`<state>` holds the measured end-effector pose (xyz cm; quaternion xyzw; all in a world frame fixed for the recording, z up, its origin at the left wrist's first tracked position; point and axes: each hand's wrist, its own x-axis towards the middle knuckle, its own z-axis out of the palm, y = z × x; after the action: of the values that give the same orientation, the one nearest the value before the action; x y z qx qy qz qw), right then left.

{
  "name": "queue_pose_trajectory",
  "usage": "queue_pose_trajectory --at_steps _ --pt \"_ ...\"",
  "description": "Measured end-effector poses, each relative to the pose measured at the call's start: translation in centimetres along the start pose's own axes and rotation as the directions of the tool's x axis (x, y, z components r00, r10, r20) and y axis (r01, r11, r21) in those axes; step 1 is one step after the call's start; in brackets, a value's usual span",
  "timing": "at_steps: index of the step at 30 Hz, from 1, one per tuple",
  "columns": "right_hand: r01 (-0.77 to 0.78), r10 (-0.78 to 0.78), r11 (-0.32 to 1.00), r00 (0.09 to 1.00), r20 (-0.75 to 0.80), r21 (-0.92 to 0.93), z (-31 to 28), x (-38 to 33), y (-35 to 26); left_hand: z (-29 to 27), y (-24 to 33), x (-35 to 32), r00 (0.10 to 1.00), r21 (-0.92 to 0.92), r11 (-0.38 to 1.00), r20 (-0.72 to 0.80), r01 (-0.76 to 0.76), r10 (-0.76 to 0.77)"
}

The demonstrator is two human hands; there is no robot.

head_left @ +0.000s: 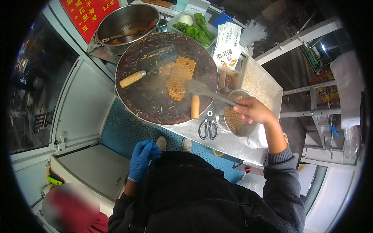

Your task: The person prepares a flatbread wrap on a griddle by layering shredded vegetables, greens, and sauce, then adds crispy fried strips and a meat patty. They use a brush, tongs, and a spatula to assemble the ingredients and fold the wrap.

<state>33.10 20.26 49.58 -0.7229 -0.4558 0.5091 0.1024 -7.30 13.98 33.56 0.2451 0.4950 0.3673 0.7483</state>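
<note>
Ahead of empty left hand (pixel 142 160), leftward of right hand (pixel 256 110) clasped around metal tongs (pixel 213 94): browned slab (pixel 182 73).

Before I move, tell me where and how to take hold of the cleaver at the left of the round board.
Grip the cleaver by its wooden handle, probably with the gloved left hand, coming from the near left: on the round board, the handle points that way, while the broad blade extends toward the far right.
</note>
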Motion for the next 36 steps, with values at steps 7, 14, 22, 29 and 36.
queue_pose_trajectory --at_steps 7,14,22,29,36 --pt "-0.116 0.141 0.99 0.903 -0.405 0.086 0.5 -9.6 8.1 0.9 1.3 1.5 0.973 0.229 0.972 0.232 -0.045 -0.01" --pt "-0.282 -0.002 0.892 0.779 -0.626 -0.354 4.9 -7.4 15.9 9.2 0.0 4.3 0.789 0.551 0.835 0.515 -0.006 -0.335" --pt "-0.198 -0.151 0.874 0.758 -0.635 -0.443 1.2 -8.6 17.8 15.5 -1.9 5.0 0.85 0.507 0.861 0.439 0.034 -0.292" --pt "-0.015 -0.328 0.7 0.881 -0.341 -0.714 -0.2 -7.0 17.2 19.5 -2.9 5.5 0.863 0.484 0.875 0.444 -0.007 -0.239" --pt "-0.035 -0.334 0.732 0.852 -0.403 -0.68 -1.9 -5.7 17.4 22.2 -3.7 6.0 0.898 0.465 0.884 0.404 -0.038 -0.173"
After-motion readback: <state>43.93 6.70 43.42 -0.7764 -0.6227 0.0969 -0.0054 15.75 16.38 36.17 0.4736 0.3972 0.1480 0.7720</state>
